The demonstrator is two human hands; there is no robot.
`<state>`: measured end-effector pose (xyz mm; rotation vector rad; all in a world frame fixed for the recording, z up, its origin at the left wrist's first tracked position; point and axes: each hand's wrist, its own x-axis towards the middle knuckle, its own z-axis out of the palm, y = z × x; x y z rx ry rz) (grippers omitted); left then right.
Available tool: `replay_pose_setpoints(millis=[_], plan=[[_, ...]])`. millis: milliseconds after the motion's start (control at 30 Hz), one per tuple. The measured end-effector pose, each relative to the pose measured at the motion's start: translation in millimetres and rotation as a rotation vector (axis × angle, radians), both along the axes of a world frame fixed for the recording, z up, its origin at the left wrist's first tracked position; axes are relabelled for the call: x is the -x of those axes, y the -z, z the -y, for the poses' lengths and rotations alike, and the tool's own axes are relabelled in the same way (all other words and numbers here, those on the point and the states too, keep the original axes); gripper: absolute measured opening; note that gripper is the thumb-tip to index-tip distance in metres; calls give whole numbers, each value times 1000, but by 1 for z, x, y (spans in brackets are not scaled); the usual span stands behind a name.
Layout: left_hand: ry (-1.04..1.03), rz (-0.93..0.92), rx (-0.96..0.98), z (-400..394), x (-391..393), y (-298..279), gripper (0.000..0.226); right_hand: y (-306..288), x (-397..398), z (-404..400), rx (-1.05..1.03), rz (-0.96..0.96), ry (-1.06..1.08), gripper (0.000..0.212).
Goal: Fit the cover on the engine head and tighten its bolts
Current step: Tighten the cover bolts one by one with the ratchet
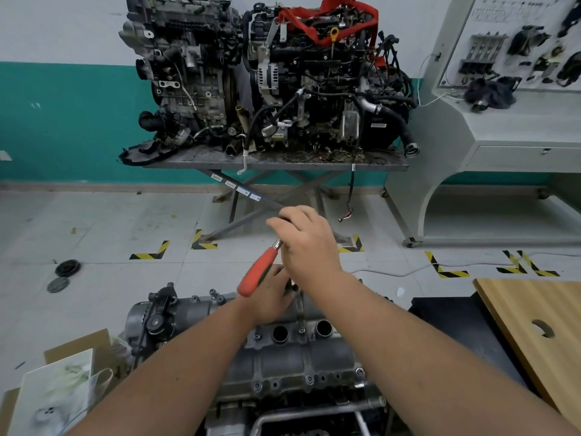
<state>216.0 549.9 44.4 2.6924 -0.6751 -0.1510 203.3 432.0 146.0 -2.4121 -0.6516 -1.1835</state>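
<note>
A grey metal cover lies on the engine head at the bottom middle, with round plug holes and several bolts along its edges. My right hand grips the upper, metal end of a ratchet with an orange handle, held above the cover's far edge. Just below it, my left hand rests on the far side of the cover, fingers curled around something small under the ratchet; what it holds is hidden.
Two engines stand on a metal table ahead. A grey training console is at the right, a wooden board at the near right, cardboard boxes at the near left. Two dark discs lie on the floor.
</note>
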Motion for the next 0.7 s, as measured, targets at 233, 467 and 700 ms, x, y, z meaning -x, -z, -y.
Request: replay_pose_setpoints(millis=[233, 467, 700], plan=[[-79, -118, -79, -1, 0, 1, 51, -20, 1, 19, 333, -221, 183, 52], [-65, -145, -55, -2, -1, 0, 51, -39, 7, 22, 389, -430, 190, 41], [-71, -127, -51, -2, 0, -1, 43, -58, 4, 1, -868, -1288, -144, 15]])
